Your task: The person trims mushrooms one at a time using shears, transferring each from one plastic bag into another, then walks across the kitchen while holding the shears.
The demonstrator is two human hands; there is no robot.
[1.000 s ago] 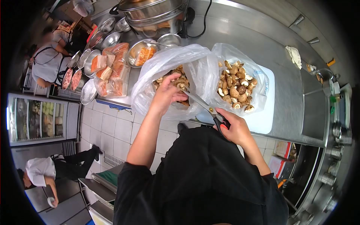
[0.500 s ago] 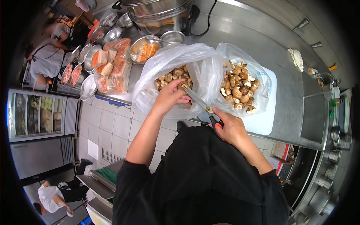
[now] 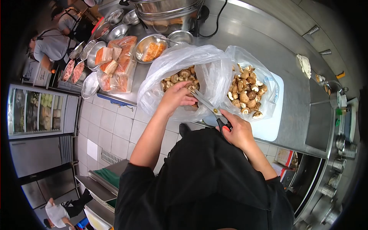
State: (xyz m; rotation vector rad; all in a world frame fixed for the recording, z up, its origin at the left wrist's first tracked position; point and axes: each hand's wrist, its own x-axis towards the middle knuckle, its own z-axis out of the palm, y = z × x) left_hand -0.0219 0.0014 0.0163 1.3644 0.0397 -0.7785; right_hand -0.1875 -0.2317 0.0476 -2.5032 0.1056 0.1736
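Observation:
My left hand (image 3: 177, 98) pinches a brown mushroom (image 3: 191, 87) over the opening of the left plastic bag (image 3: 151, 82). In my right hand (image 3: 238, 129) is a pair of scissors (image 3: 209, 105) with black and orange handles. The blades point up and left, their tips right at the held mushroom's stem. More whole mushrooms (image 3: 174, 79) fill the left bag beneath my hand. Beside it, a second clear bag (image 3: 269, 97) lies open with a heap of mushrooms (image 3: 247, 92), several showing pale cut spots.
Under the second bag lies a white cutting board (image 3: 274, 126). Bagged slabs of meat (image 3: 124, 73), several metal bowls (image 3: 146, 44) and a large steamer pot (image 3: 165, 15) crowd the counter's left and back. A cloth (image 3: 304, 66) lies at the right. Co-workers (image 3: 51, 48) stand at left.
The scissor blades have opened a little around the mushroom's stem. My view has shifted slightly. A person at lower left has moved down in the view.

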